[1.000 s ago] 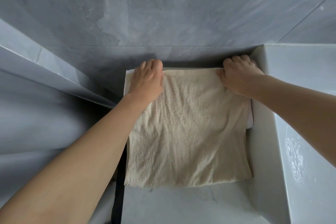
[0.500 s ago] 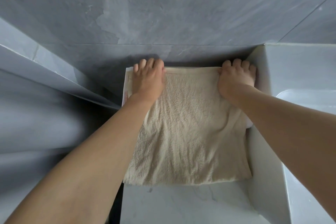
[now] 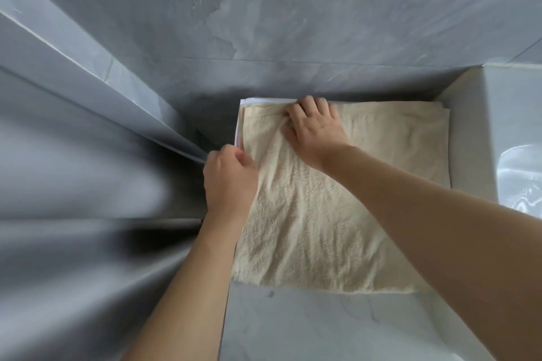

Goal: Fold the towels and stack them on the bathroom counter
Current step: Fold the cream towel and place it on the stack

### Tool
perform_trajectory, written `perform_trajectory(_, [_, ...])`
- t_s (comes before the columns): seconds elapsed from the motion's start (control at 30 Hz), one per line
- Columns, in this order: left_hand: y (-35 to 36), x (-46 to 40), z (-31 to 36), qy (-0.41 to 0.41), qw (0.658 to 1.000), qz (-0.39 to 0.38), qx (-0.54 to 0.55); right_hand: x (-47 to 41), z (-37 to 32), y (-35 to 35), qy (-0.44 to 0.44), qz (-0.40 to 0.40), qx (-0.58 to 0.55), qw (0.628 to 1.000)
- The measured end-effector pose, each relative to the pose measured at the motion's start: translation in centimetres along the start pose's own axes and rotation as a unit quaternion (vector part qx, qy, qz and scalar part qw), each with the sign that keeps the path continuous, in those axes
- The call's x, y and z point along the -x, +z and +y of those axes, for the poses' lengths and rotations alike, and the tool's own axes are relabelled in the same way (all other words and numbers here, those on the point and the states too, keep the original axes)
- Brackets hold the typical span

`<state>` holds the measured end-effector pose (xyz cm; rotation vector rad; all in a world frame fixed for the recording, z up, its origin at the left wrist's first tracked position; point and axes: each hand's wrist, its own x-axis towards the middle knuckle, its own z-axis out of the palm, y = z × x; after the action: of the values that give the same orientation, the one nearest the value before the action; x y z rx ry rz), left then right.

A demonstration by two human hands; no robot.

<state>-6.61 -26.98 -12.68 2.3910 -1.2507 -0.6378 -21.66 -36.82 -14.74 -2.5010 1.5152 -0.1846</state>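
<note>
A folded beige towel [image 3: 337,214] lies flat on the pale marble counter [image 3: 322,328], on top of a white towel [image 3: 264,101] whose edge shows at the far left corner. My left hand [image 3: 228,182] is at the towel's left edge, fingers curled and pinching that edge. My right hand [image 3: 313,129] rests on the far left part of the towel, fingers bent and bunching the cloth near the far edge.
A grey tiled wall [image 3: 293,23] rises just behind the towels. A white sink basin [image 3: 513,155] stands against the towels' right side. To the left a grey angled wall panel [image 3: 88,73] meets the counter's left edge.
My right hand has crossed from the far right corner to the far left part of the towel. My left hand has slid down from the far left corner to the left edge.
</note>
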Motion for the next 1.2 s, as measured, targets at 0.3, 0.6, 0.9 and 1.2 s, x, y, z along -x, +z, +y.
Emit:
perform_trajectory(0.3, [0.0,-2.2,0.2,-0.084,0.989,-0.062,0.106,-3.7,-1.1,-0.4,-0.046,-0.027,-0.015,0.998])
perform_trajectory(0.6, [-0.2,-2.4,0.0,-0.036,0.997,-0.028,0.064,-5.9,-2.3,-0.4,-0.041,-0.044,-0.075,0.995])
perform_trajectory(0.9, [-0.4,3.0,-2.9,-0.098,0.98,-0.168,0.052,-5.4,-4.6,2.0,-0.042,-0.003,-0.039,0.998])
perform_trajectory(1.2, [0.2,4.2,-3.9,-0.115,0.972,-0.153,0.138,-4.8,-4.2,3.9,-0.034,0.047,-0.039,0.998])
